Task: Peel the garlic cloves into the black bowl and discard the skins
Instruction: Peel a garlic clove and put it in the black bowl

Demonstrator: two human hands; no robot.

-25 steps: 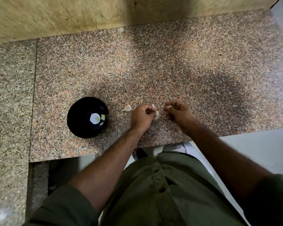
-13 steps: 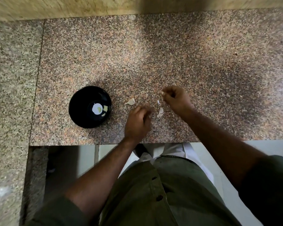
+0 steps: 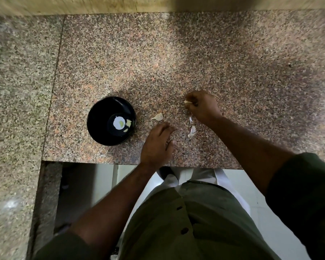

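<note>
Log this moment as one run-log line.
right hand: pinches garlic piece | left hand: on counter, holds nothing | black bowl: peeled cloves | skins: loose

speckled granite counter [image 3: 176,53], beige wall [image 3: 83,4], olive shirt [image 3: 204,222]

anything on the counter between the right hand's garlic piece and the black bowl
Only one thing: a pale garlic clove lies on the speckled granite counter, roughly on the line from the right hand to the round black bowl. The left hand rests nearer the counter's edge, off that line. Carrying over clears it.
</note>
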